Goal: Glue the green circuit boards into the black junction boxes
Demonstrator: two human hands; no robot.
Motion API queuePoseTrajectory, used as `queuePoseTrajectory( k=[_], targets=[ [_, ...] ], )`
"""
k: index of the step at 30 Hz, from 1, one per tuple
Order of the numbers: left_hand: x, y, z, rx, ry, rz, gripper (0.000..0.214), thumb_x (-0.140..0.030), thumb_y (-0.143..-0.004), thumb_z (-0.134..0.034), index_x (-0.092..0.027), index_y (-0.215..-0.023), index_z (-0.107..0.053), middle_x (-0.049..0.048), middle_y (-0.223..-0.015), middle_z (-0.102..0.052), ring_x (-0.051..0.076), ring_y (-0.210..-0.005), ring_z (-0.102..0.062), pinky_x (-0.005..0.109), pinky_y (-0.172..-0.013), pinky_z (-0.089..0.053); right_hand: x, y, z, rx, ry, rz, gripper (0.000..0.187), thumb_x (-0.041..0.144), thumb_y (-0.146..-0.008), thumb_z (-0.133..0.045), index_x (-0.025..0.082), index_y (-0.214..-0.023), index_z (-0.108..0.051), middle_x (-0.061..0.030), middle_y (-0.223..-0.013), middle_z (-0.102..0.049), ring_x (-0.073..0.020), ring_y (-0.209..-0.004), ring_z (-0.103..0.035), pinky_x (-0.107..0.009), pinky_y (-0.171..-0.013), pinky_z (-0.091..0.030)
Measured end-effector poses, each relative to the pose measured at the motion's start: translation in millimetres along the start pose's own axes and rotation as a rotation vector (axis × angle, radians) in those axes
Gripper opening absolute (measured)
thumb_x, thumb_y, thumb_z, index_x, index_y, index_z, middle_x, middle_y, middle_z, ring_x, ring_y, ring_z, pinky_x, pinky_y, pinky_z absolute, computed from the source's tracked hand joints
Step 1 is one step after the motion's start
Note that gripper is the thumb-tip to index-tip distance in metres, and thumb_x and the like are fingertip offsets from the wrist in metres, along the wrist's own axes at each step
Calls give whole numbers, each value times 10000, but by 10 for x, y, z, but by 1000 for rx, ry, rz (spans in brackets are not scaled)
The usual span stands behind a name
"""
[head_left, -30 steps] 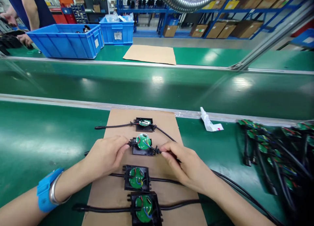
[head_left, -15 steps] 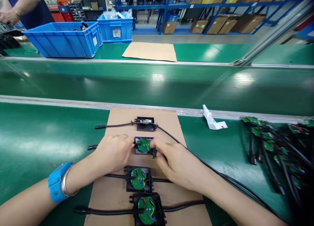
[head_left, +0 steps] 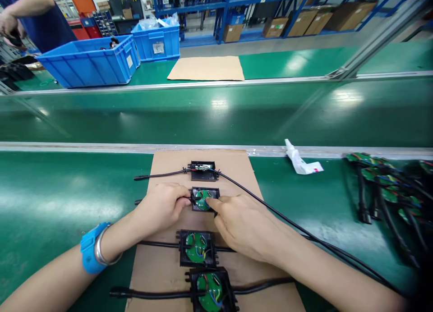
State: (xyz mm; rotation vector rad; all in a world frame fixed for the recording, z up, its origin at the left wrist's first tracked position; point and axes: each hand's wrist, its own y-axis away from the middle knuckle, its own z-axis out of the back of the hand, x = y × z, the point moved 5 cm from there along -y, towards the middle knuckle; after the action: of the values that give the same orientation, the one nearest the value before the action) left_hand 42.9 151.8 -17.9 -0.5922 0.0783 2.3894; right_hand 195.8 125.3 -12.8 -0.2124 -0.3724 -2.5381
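A small black plastic housing (head_left: pixel 218 193) with a round green circuit board (head_left: pixel 201 198) in it lies second from the back on the cardboard sheet (head_left: pixel 162 161). At its left end, my left hand (head_left: pixel 165 204) pinches the black cable where it enters the housing. My right hand (head_left: pixel 245 219) has its index fingertip pressed on the right part of the board, with its other fingers curled; the thumb is mostly hidden. Nearer me are two open housings with boards and cables, the middle housing (head_left: pixel 198 249) and the front housing (head_left: pixel 211 289). Behind my hands sits a housing with a narrow board (head_left: pixel 203 171).
Several green boards with black cables (head_left: pixel 389 185) are heaped at the right. A crumpled white wrapper (head_left: pixel 302 163) lies near the metal rail. Long black cables run under my right forearm. Across the green belt stand blue bins (head_left: pixel 88 61), a cardboard piece (head_left: pixel 206 68) and another person (head_left: pixel 40 19).
My right index finger has moved from the housing's right end onto the board. My left hand stays at the left end, its thumb now showing lower. The view has shifted slightly.
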Motion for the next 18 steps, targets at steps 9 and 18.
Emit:
queuePoseTrajectory(
  k=[9,18],
  targets=[
    [-290,20,-204,92,-615,-119,206,2,-743,-472,-107,-828,-624,95,-739,-621,232,-655,-590,313,-505,-475,-43,0,9,-36,-77,-20,244,165,-846,-420,151,-877,-661,-96,-762,-682,-208,-708,-638,-297,-648,-389],
    [-244,93,-221,102,-741,-103,253,-23,-802,-474,-93,-993,-624,109,-857,-650,221,-750,-619,319,-632,-542,22,10,18,-116,-4,-19,243,186,-827,-445,136,-824,-683,-132,-725,-682,-232,-637,-621,-319,-561,-345]
  ],
)
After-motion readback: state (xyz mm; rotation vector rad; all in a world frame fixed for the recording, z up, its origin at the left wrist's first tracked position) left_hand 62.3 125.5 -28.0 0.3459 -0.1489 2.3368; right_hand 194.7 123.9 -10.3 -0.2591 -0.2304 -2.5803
